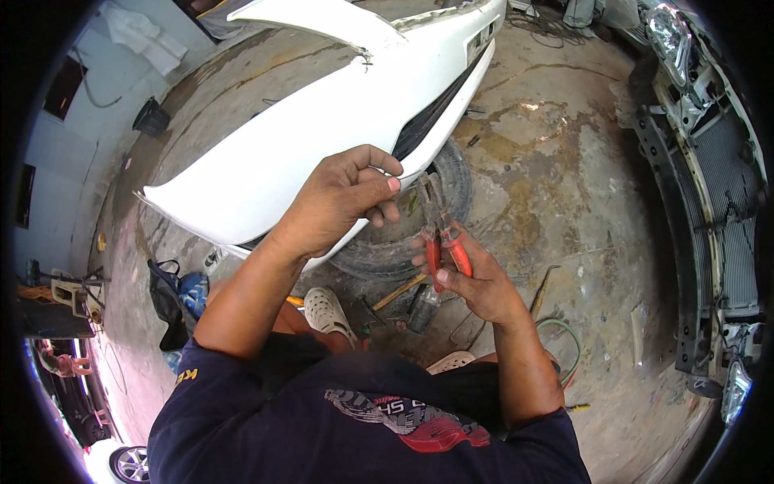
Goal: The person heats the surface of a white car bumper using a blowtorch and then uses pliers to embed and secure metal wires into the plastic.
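My right hand is closed around the red handles of a pair of pliers, whose worn metal jaws point away from me. Thumb and forefinger of my left hand pinch together on a thin wire that reaches toward the jaws; its ends are too fine to make out. Just beyond my hands a large white car bumper lies tilted across a black tire. Part of the tire is hidden under the bumper and behind my hands.
Between my feet lie a hammer and a dark bottle. A pointed tool and a green hose are on the concrete floor to the right. A car's exposed radiator stands at far right, a black bucket by the left wall.
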A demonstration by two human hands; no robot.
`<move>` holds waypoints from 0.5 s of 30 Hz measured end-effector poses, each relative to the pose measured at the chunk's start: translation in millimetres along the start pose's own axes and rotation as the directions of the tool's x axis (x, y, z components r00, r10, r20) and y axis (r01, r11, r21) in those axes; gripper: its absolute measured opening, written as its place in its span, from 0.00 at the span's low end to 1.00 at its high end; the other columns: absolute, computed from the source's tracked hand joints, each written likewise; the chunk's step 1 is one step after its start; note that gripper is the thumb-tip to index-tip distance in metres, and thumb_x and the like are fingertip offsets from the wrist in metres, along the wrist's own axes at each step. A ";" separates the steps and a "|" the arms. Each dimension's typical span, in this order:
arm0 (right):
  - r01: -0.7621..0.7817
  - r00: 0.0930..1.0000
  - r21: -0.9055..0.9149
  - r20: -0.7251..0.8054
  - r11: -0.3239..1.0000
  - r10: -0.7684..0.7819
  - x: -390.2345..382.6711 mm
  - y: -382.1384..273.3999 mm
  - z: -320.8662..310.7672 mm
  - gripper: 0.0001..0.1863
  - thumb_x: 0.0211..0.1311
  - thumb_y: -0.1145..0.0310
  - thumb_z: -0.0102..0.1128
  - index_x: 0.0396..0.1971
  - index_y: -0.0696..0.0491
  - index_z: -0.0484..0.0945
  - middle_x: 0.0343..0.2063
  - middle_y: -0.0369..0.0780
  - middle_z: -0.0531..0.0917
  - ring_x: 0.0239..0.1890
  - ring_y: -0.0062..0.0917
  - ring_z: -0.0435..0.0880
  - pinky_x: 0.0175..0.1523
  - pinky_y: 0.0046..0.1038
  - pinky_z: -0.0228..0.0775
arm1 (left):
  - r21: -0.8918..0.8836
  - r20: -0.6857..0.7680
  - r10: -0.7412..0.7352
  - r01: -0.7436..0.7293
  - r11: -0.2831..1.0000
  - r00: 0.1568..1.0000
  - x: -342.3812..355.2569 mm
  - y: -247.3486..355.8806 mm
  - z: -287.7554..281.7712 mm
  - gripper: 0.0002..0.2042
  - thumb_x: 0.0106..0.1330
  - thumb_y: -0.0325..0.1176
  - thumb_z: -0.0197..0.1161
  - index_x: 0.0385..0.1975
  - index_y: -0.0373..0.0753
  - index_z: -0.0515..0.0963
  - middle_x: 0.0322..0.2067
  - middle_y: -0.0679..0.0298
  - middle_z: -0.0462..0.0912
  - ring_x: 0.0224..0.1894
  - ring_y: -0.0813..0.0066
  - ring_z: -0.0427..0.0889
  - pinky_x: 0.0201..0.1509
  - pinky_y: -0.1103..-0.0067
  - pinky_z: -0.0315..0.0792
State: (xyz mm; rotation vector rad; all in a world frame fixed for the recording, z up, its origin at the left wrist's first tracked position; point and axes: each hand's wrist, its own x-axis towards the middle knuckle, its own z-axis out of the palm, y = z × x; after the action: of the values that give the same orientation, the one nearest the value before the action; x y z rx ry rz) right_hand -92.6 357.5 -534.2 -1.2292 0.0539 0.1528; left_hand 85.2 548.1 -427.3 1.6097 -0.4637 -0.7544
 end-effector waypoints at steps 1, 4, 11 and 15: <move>0.000 1.000 0.004 -0.005 1.000 0.000 0.5 0.5 0.6 0.45 0.71 0.79 0.63 0.84 0.56 0.51 0.65 0.43 0.81 0.62 0.29 0.82 0.61 0.29 0.77 | 0.011 -0.003 0.001 -0.001 1.000 1.000 0.3 0.3 1.7 0.10 0.76 0.31 0.68 0.50 0.31 0.81 0.29 0.63 0.87 0.30 0.80 0.84 0.35 0.83 0.76; -0.012 1.000 0.015 -0.016 1.000 0.012 2.2 -0.8 3.0 0.44 0.72 0.78 0.63 0.84 0.56 0.51 0.65 0.43 0.80 0.63 0.29 0.82 0.63 0.30 0.76 | 0.201 -0.070 0.112 -0.096 0.975 0.991 -1.6 -4.0 10.0 0.10 0.77 0.30 0.67 0.51 0.31 0.80 0.29 0.60 0.89 0.31 0.80 0.84 0.37 0.83 0.77; -0.032 0.999 0.029 -0.036 0.999 0.033 3.7 -0.6 9.9 0.43 0.73 0.78 0.62 0.83 0.56 0.52 0.62 0.41 0.80 0.60 0.27 0.81 0.66 0.32 0.75 | 0.280 -0.117 0.238 -0.198 0.939 0.964 -1.2 -5.1 15.6 0.10 0.78 0.30 0.67 0.50 0.30 0.79 0.30 0.59 0.90 0.33 0.81 0.85 0.40 0.81 0.79; -0.056 0.997 -0.026 -0.060 0.998 0.055 1.7 -4.6 11.9 0.42 0.74 0.77 0.63 0.83 0.56 0.54 0.59 0.39 0.81 0.58 0.26 0.81 0.67 0.31 0.74 | 0.443 -0.069 0.354 -0.290 0.848 0.933 -2.0 -12.2 17.4 0.09 0.78 0.30 0.66 0.49 0.31 0.78 0.30 0.60 0.91 0.33 0.81 0.85 0.41 0.81 0.80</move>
State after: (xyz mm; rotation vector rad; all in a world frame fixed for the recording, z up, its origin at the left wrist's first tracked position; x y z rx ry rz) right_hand -90.7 367.4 -526.1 -1.2609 0.1381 0.1658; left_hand 70.2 539.2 -439.7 1.9115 -0.8116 -0.2795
